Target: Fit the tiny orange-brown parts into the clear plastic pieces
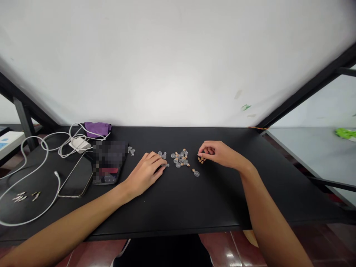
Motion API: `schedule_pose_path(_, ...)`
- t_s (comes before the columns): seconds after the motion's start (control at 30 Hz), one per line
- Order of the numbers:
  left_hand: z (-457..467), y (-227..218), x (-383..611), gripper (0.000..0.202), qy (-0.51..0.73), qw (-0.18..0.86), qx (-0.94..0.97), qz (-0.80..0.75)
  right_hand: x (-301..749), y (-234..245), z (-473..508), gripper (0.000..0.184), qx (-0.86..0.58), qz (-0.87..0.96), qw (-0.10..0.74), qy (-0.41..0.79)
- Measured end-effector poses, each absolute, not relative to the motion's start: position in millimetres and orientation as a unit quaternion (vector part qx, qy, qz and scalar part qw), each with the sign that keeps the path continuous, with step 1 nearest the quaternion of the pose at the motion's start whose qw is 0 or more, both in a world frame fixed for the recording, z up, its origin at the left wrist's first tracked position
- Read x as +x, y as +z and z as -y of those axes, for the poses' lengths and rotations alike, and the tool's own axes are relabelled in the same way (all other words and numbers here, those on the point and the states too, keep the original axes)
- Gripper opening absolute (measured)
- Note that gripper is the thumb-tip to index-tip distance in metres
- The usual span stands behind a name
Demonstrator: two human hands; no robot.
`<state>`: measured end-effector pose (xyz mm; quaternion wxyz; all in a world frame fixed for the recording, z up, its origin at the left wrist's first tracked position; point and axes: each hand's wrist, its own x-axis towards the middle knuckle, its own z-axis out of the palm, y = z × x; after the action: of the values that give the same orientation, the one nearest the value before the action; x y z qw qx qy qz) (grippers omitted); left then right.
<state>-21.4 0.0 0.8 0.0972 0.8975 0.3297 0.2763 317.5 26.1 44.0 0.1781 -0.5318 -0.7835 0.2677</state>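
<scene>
Your right hand [219, 154] is curled, and its fingers [207, 149] are pressed close together, just over a small heap of little corks [201, 160]. You may have a cork in them, but I cannot tell. Your left hand [144, 174] is low over the black surface [172, 207], and its fingers [157, 159] curve down, with the tips right at a tiny glass bottle [166, 165]. I cannot tell if they pinch it.

Between your hands is a pile of more bottles and corks [180, 158]. A lone bottle [196, 173] lies just below that pile. Two bottles [162, 155] sit just past your left fingers, and two more [131, 150] lie farther left.

You have lots of black room between your fingers and the near edge [167, 233], and more to the right. Far left of your fingers are a blurred dark slab [109, 162], a phone [75, 178], a white cord [27, 200] and a purple cloth [97, 129] by the back edge [178, 127].
</scene>
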Motion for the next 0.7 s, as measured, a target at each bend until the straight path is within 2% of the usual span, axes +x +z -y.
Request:
schedule_pose_path(0.17,-0.6,1.6,-20.6,0.012,0.35,0.131,0.867,-0.33,315.4,36.3,-28.4,0.031,-0.538,0.796,0.13,0.243)
schedule_pose_path(0.33,-2.9,0.1,-21.2,0.012,0.399,0.133,0.85,-0.319,311.4,37.8,-28.3,0.028,-0.532,0.802,0.138,0.234)
schedule_pose_path(0.47,-2.1,2.0,-20.0,0.014,0.422,0.142,0.842,-0.305,300.2,47.7,-22.4,0.026,-0.506,0.785,0.201,0.294)
schedule_pose_path(0.7,4.7,6.9,-15.6,0.015,0.453,0.212,0.811,-0.302,256.0,45.1,-10.3,0.025,-0.418,0.727,0.365,0.404)
